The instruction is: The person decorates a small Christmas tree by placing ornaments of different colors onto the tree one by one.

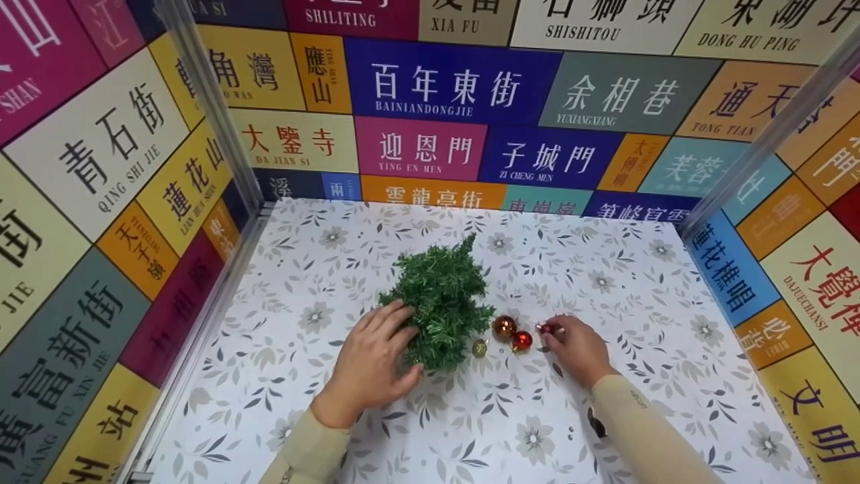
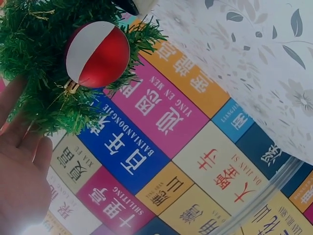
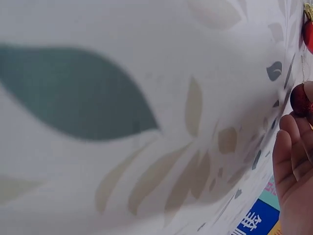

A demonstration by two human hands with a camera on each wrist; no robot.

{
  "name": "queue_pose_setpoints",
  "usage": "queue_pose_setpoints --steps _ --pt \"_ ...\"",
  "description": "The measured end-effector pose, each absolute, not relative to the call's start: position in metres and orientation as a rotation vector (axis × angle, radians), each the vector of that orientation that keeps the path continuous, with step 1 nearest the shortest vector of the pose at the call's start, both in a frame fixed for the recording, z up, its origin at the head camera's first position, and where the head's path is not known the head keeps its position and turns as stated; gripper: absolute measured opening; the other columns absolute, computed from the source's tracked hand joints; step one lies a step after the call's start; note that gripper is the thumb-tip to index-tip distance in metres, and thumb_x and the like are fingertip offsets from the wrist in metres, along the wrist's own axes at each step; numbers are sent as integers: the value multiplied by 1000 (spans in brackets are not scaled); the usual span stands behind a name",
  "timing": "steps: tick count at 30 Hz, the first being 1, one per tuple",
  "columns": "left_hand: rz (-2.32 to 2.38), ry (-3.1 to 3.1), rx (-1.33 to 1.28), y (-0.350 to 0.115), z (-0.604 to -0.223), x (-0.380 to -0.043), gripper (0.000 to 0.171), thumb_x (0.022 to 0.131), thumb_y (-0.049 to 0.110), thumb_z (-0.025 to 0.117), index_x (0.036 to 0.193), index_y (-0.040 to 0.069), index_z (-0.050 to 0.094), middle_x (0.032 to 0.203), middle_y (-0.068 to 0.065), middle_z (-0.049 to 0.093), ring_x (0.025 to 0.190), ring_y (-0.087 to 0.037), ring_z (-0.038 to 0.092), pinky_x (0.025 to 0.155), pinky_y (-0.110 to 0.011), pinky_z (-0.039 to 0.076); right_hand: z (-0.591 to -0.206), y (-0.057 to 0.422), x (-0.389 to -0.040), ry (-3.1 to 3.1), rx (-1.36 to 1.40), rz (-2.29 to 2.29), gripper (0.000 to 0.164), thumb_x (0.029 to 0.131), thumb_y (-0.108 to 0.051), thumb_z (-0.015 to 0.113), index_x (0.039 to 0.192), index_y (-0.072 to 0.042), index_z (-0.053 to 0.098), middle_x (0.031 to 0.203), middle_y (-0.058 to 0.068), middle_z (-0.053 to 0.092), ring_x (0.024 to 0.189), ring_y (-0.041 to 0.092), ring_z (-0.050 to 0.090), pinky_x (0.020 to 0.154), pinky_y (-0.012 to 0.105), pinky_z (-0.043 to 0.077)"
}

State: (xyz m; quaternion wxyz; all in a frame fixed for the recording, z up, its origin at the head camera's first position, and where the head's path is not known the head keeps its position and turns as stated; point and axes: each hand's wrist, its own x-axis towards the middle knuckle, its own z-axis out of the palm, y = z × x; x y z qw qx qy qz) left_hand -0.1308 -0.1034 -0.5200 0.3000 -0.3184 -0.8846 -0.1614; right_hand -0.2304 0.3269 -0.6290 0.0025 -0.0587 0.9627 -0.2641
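Note:
A small green artificial Christmas tree stands on the patterned tabletop. My left hand holds it from the left, with fingers against the branches and the thumb apart at the front; some fingertips are lost in the foliage in the left wrist view. There, a bauble, half red and half white, hangs among the branches. To the right of the tree, my right hand pinches a small dark red bauble between thumb and fingers. A copper bauble and a shiny red bauble lie between tree and hand.
A small gold bauble lies close by the tree's lower right side. The tabletop has a white covering with grey flowers and leaves. Colourful sign-printed panels wall it in at the back and both sides, with metal posts at the corners.

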Motion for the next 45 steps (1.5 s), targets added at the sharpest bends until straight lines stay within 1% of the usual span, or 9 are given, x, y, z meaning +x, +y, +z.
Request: queue_pose_setpoints --steps 6,10,20,25,30,35,38,43,45 --pt "-440 -2310 -826 -102 -518 -131 37 79 35 72 103 7 72 133 -14 59 132 -32 48 108 -48 36 -614 327 -222 3073 -192 -837 31 92 -33 71 118 -18 68 103 -1 66 87 19 63 77 42 50" --pt "-472 -2257 -828 -101 -518 -133 31 76 29 74 98 7 72 127 -15 62 128 -34 51 108 -47 37 -601 322 -213 3176 -296 -835 30 89 -29 73 115 -17 69 102 0 66 84 20 62 67 38 47" --pt "-485 -2221 -845 -98 -515 -134 25 77 26 73 94 7 71 124 -15 63 125 -33 53 105 -49 40 -571 285 -184 3310 -774 -1032 27 84 -18 78 110 -16 70 98 -6 66 78 17 65 62 35 54" --pt "-465 -2209 -832 -94 -514 -132 20 82 24 69 94 7 70 122 -15 64 124 -32 55 106 -47 39 -553 261 -172 3271 -1092 -1162 29 84 -17 78 111 -16 71 100 -7 67 77 10 64 58 28 54" --pt "-476 -2169 -816 -88 -512 -131 18 81 23 69 90 8 69 118 -14 65 120 -32 57 105 -47 40 -538 237 -162 3157 -1336 -1320 32 83 -12 77 114 -14 70 104 -7 66 77 6 63 59 22 53" --pt "-467 -2150 -828 -80 -512 -130 25 77 28 75 89 8 69 115 -13 66 116 -32 58 104 -48 41 -528 216 -154 3072 -1456 -1388 33 82 -9 77 114 -14 69 105 -7 66 76 9 63 60 24 53" --pt "-487 -2149 -860 -75 -512 -128 33 77 36 79 90 8 70 115 -12 66 115 -31 59 104 -47 40 -525 206 -150 3041 -1466 -1393 33 83 -10 77 114 -16 69 106 -8 65 77 8 61 58 24 51" --pt "-501 -2091 -921 -68 -514 -124 44 83 53 72 91 11 70 115 -10 66 112 -29 60 103 -45 42 -523 191 -145 2956 -1491 -1446 36 83 -11 78 117 -18 69 109 -9 65 77 9 62 58 22 51" --pt "-498 -2068 -928 -66 -514 -124 45 84 55 70 92 11 71 115 -9 66 112 -28 60 102 -43 43 -522 186 -143 2917 -1517 -1485 38 82 -9 79 118 -18 69 109 -7 66 76 10 62 59 22 51"
